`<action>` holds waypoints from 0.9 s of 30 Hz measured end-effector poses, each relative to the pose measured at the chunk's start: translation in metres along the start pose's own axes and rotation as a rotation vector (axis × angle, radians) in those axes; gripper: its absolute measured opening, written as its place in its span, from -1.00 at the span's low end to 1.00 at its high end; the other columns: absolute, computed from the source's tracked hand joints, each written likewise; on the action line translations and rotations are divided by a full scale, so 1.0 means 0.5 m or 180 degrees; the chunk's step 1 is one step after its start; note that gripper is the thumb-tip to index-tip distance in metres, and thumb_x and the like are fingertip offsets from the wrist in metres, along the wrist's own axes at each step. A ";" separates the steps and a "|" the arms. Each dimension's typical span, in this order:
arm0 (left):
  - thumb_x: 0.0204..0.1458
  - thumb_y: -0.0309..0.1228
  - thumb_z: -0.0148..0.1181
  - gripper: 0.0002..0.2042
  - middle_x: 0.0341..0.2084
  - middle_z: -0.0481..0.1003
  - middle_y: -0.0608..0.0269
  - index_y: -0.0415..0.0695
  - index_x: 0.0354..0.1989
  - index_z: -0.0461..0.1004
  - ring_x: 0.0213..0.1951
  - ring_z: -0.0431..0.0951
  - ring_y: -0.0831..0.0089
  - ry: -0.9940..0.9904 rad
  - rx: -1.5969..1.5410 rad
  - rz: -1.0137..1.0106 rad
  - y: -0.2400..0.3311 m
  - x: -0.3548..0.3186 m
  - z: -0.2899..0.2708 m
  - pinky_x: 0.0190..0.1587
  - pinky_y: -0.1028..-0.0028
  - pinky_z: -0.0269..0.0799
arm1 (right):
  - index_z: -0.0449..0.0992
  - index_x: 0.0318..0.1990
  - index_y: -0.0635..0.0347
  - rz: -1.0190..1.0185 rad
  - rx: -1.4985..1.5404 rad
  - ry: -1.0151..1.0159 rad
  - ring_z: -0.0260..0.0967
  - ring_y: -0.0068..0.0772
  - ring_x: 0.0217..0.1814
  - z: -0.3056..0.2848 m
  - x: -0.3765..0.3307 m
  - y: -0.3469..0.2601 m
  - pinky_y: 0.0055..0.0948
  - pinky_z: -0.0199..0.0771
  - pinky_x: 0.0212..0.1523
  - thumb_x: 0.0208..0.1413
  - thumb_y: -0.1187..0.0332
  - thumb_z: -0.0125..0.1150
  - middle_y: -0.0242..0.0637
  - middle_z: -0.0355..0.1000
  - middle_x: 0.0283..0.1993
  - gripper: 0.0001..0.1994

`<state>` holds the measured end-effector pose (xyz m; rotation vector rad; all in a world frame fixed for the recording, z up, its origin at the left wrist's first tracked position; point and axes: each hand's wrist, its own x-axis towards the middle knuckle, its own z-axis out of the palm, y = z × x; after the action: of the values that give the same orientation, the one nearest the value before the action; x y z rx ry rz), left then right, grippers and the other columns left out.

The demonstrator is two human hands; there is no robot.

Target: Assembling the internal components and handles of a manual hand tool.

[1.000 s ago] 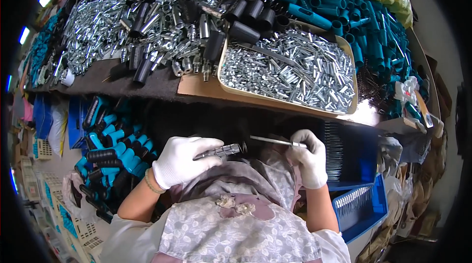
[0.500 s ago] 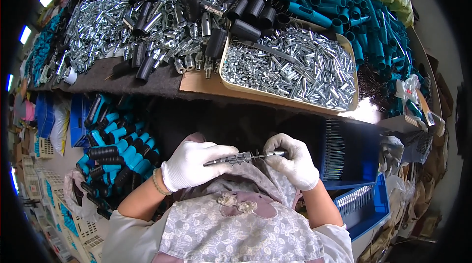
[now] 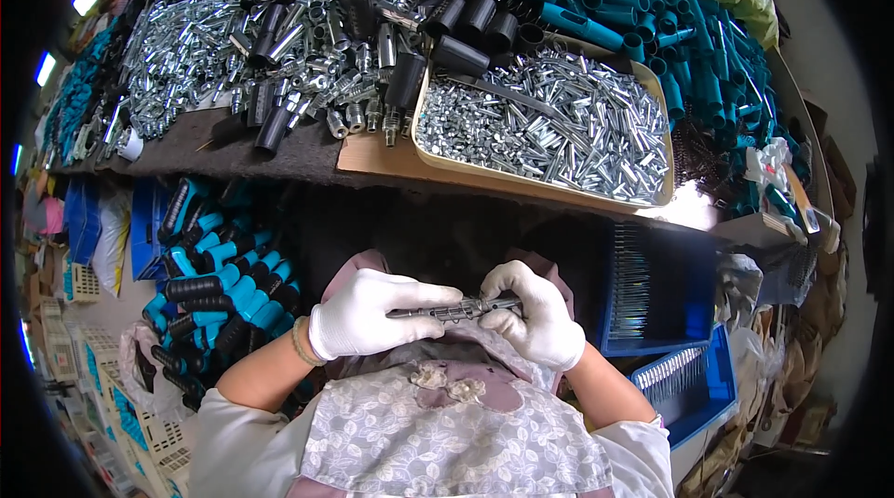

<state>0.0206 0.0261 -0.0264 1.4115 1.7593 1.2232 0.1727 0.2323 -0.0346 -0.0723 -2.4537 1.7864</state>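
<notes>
Both my hands wear white gloves and meet over my lap, just below the table edge. My left hand (image 3: 365, 314) grips a grey metal tool body (image 3: 445, 311) lying crosswise. My right hand (image 3: 534, 312) closes on its right end, where a thin metal rod went in; the rod is hidden by my fingers. A shallow tray (image 3: 521, 183) of small silver metal pieces sits on the table just above my hands.
The table holds heaps of silver fittings (image 3: 186, 51), black sleeves (image 3: 466, 28) and teal tubes (image 3: 643, 23). Finished teal-and-black handles (image 3: 219, 289) pile up at my left. Blue bins (image 3: 652, 302) with thin metal rods stand at my right.
My right hand brought a thin rod leftward to the tool body and pushed it in. Both hands then closed together over my lap.
</notes>
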 end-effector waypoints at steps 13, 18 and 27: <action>-0.06 -0.43 0.43 -0.67 -0.34 0.64 -0.01 -0.26 -0.10 0.61 -0.33 0.68 0.16 0.0674 0.0386 0.0030 0.004 -0.001 -0.008 -0.28 0.37 0.55 | 0.35 0.11 0.29 0.0273 0.1645 0.1135 0.38 -0.43 -0.02 0.034 -0.007 0.027 -0.40 0.42 0.03 0.20 0.18 0.27 -0.20 0.42 0.02 -0.54; -0.05 -0.40 0.42 -0.68 -0.42 0.61 0.04 -0.19 -0.09 0.61 -0.40 0.65 0.15 0.0855 0.0574 0.0040 -0.002 -0.002 0.006 -0.35 0.36 0.53 | 0.46 0.05 0.41 0.0075 0.0735 0.0648 0.45 -0.26 0.06 0.058 -0.012 0.036 -0.36 0.44 0.12 0.13 0.52 0.18 -0.11 0.42 0.06 -0.68; -0.09 -0.49 0.42 -0.66 -0.47 0.57 0.05 -0.26 -0.09 0.59 -0.44 0.59 0.19 0.0899 0.0834 0.0129 -0.007 -0.009 -0.003 -0.34 0.37 0.49 | 0.29 0.25 0.41 0.0779 0.0932 0.0106 0.36 -0.30 0.24 0.046 -0.005 0.015 -0.32 0.34 0.28 0.20 0.56 0.10 -0.13 0.38 0.18 -0.56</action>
<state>0.0190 0.0212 -0.0292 1.4816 2.1587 1.3025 0.1722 0.2125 -0.0490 -0.3890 -2.2127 2.2039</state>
